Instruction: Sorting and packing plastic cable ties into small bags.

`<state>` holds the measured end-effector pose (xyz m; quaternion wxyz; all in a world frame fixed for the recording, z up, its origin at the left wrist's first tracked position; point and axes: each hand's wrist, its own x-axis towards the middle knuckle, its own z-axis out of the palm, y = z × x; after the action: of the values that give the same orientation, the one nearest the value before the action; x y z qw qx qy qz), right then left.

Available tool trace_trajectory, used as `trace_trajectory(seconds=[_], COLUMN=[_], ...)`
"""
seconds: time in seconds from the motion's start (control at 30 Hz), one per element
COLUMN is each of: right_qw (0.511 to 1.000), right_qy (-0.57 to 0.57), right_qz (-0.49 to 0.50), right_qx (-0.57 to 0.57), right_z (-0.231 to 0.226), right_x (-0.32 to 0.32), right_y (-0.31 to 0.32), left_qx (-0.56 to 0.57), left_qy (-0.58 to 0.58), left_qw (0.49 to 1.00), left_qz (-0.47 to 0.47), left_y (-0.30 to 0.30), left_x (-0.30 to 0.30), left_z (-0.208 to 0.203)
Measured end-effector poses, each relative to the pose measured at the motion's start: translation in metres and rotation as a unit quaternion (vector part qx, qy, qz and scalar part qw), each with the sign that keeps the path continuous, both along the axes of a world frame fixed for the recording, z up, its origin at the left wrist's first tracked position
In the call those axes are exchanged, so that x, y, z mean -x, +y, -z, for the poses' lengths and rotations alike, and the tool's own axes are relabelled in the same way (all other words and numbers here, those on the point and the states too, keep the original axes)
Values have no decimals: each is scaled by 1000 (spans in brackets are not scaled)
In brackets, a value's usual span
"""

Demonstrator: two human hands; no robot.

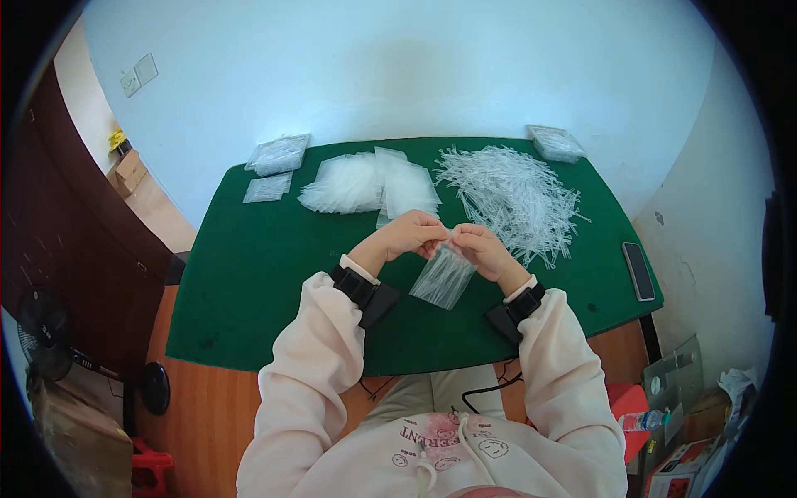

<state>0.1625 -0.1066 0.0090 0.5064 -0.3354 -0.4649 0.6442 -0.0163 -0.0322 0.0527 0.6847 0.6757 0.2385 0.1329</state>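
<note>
Both hands (408, 236) (485, 251) at the top of a clear bag (432, 292) of thin pieces (448, 272), over a green table (249, 274).

Clear bag (442, 284) w/ top edge part-hidden behind L hand (410, 236) & R hand (488, 252)

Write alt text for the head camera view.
A person's left hand and right hand pinch the top of a clear bag holding thin clear pieces, above a green table. Farther back lie flat clear bags and, to their right, a heap of similar pieces; a phone rests near the table's right edge.
</note>
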Motion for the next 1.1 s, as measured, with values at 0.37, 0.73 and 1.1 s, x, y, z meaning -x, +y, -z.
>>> trace_trajectory(seconds=[0.37, 0.73, 1.1], right_qw=[998, 989, 993], right_qy=[22, 63, 9], right_qz=[52, 133, 105], right_qx=[-2, -10, -49], right_z=[-1, -6, -2], right_x=[-7, -17, -10], right_y=[4, 7, 4], left_qx=[49, 62, -31], left_qy=[-15, -45, 6], left_qw=[998, 995, 997], left_qz=[-38, -58, -72], left_y=[21, 40, 11], left_x=[10, 28, 12], left_z=[12, 7, -10])
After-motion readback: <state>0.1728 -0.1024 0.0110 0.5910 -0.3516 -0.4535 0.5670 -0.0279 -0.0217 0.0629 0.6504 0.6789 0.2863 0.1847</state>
